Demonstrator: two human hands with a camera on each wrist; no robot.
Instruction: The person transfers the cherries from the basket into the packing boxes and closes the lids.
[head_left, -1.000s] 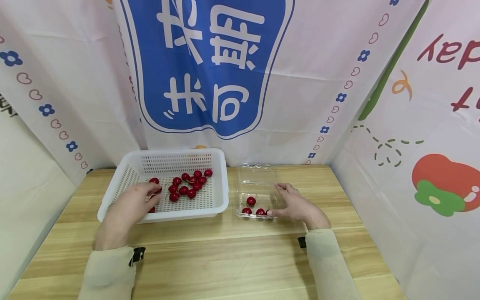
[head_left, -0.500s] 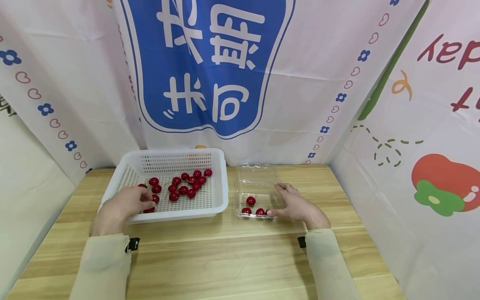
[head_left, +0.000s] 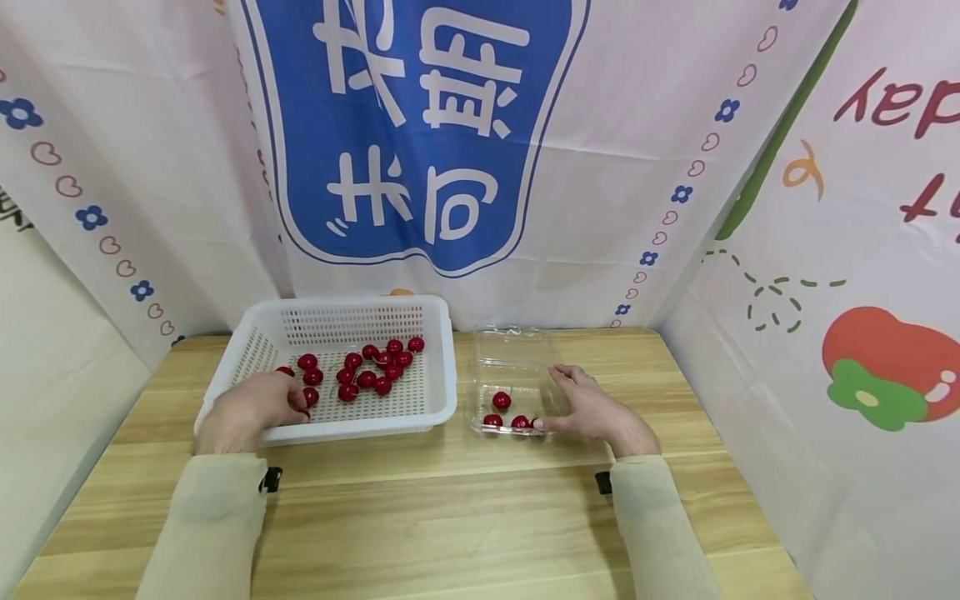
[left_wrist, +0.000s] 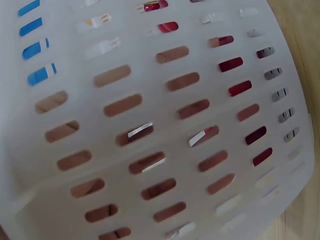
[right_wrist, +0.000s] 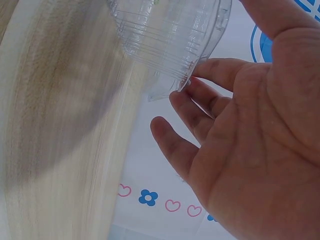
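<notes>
My left hand (head_left: 258,406) reaches into the near left part of a white plastic basket (head_left: 446,367), its fingers and thumb pinching a cherry (head_left: 303,414). Other red cherries (head_left: 366,380) lie on the basket floor, mostly toward the middle and back right. Through the basket's slots, the left wrist view shows parts of the hand and dark red fruit (left_wrist: 240,88). My right hand (head_left: 592,410) holds the right side of an open clear plastic clamshell box (head_left: 487,375), thumb at its front corner. In the right wrist view, fingertips (right_wrist: 181,100) meet the box's rim. Several cherries (head_left: 502,401) sit inside.
Both containers stand side by side near the back of a wooden table (head_left: 450,517). A printed cloth (head_left: 600,208) hangs directly behind them, and another printed panel (head_left: 787,400) stands along the right side.
My left hand has drawn back left and toward the near corner of the basket, uncovering cherries, and now pinches one there. My right hand stays at the clamshell box.
</notes>
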